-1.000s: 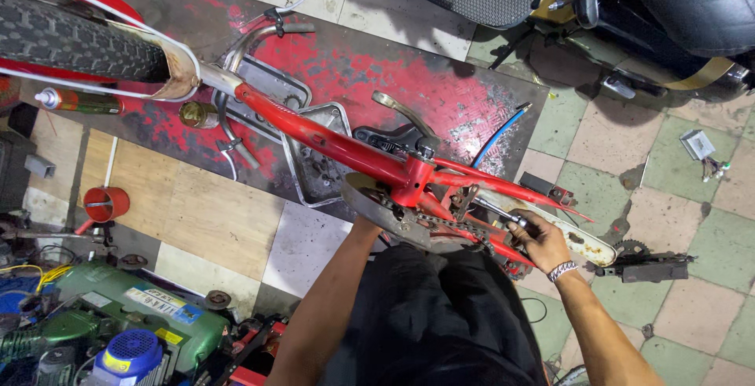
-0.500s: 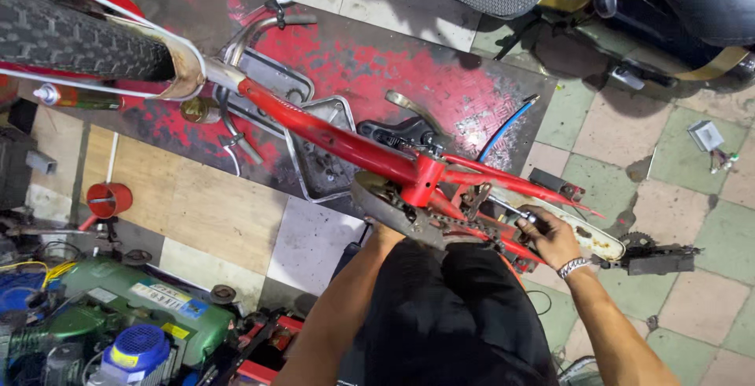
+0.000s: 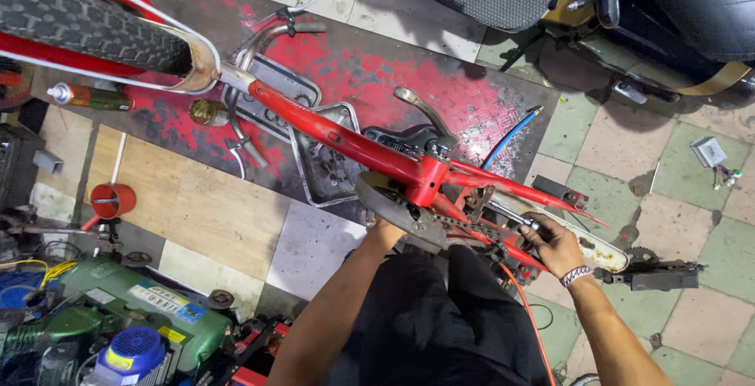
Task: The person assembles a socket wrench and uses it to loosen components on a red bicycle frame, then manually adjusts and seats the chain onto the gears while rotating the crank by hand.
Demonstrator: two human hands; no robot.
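Right hand (image 3: 557, 246) grips tool (image 3: 511, 214) against red bicycle frame (image 3: 346, 140).

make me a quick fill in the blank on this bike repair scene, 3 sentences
1. The upturned bicycle frame is painted ____.
2. The right hand grips a slim metal tool and wears a beaded ____ at the wrist.
3. The left hand rests beneath the round grey chainring, while a green air compressor sits at the ____ left of the picture.

Missing words: red; bracelet; bottom
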